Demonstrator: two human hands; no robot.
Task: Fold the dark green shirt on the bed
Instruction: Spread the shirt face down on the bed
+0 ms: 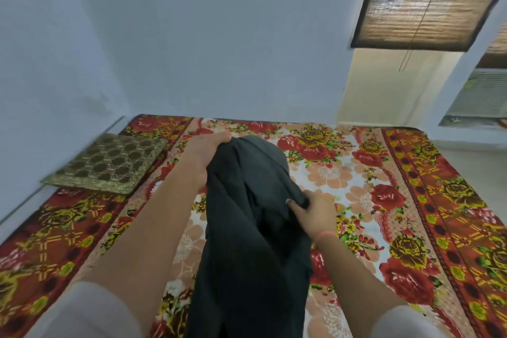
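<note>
Dark green shirt [252, 228] is off the bed, bunched and hanging in a long vertical drape in front of the person, lower end running out of frame at the bottom. Not laid flat, no fold made yet by the look of it.

Left hand [210, 149] is clenched on the top of the bundle, far end, held high. Right hand [311, 212] is clamped on a fold of fabric at the shirt's right edge, lower down, thumb on the cloth. Both arms bare, light sleeves at the frame bottom.

Under it: bed with floral bedsheet [384, 200], red and yellow roses. Patterned gold-brown cushion [107, 164] sits at the left edge, well apart from the shirt. Bamboo blind [428, 3] upper right, irrelevant.

Risks, my read:
- Shirt is twisted and gathered; laying it down like this bakes in creases and a skewed fold. Needs shaking out or spreading first.
- Can't tell which part each hand has (collar, hem, sleeve). Wrong corners means a lopsided lay.
- Hanging tail may drag and rumple as it lands on the sheet.
- Frame is motion-blurred, so grip detail is uncertain.
</note>
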